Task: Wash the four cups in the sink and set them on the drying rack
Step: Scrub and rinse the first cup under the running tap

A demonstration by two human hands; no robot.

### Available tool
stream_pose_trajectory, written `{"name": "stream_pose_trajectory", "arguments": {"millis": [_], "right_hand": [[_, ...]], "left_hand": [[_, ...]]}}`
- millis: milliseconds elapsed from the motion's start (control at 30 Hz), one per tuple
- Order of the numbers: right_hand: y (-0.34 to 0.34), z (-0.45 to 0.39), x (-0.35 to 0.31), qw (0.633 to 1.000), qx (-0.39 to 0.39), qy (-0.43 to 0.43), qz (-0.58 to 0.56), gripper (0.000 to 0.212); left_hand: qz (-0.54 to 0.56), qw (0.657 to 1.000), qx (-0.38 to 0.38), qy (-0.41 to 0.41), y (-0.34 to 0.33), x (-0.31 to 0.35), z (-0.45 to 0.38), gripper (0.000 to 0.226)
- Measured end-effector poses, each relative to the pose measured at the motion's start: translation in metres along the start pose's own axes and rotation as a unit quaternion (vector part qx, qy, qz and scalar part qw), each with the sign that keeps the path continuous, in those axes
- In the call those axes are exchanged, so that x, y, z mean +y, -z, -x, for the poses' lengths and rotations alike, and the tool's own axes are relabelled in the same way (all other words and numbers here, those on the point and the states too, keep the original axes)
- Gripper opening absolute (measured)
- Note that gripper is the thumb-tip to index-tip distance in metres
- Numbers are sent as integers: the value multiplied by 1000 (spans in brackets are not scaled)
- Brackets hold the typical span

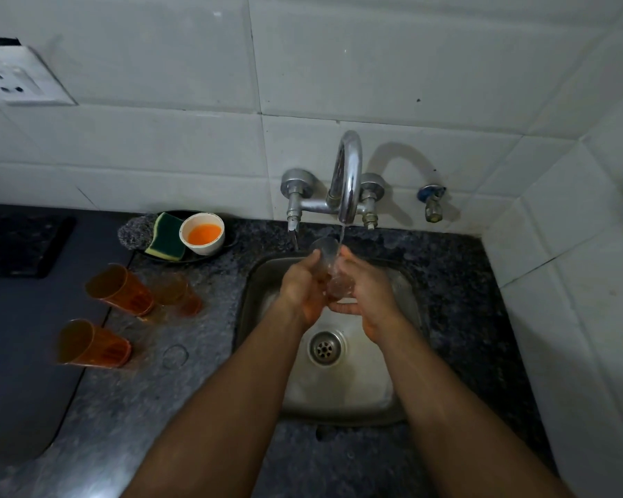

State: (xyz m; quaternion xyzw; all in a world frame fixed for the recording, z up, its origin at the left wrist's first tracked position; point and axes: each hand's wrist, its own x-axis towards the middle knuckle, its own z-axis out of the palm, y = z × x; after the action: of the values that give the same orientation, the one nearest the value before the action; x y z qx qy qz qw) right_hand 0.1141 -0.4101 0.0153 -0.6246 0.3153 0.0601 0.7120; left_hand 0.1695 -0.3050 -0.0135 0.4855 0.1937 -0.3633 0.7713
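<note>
Both hands hold one transparent orange-tinted cup over the steel sink, under the water running from the tap. My left hand grips the cup's left side. My right hand wraps round its right side and base. Three more orange cups stand on the counter to the left: one at the grey mat's edge, one beside it on the granite, one nearer me. Whether they stand upright or upside down is unclear.
A black dish behind the cups holds a green-yellow sponge, a steel scrubber and a white bowl of orange liquid. A dark grey mat covers the left counter. A small valve sticks out of the tiled wall.
</note>
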Motion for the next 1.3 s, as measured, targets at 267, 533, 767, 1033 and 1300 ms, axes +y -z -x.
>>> {"name": "stream_pose_trajectory", "arguments": {"millis": [267, 533, 767, 1033, 1300], "right_hand": [[-2, 5, 24, 960, 79, 136, 230, 88], [8, 1, 16, 959, 40, 178, 216, 66], [3, 8, 16, 905, 50, 318, 277, 67], [17, 5, 14, 713, 21, 537, 450, 35], [22, 0, 9, 729, -5, 507, 461, 21]], "left_hand": [[-35, 998, -44, -33, 3, 5, 6, 71], [-141, 985, -96, -40, 18, 13, 13, 77], [-18, 993, -81, -79, 17, 14, 20, 58], [-3, 997, 31, -74, 25, 13, 21, 31], [-100, 995, 8, -18, 22, 8, 13, 68]]}}
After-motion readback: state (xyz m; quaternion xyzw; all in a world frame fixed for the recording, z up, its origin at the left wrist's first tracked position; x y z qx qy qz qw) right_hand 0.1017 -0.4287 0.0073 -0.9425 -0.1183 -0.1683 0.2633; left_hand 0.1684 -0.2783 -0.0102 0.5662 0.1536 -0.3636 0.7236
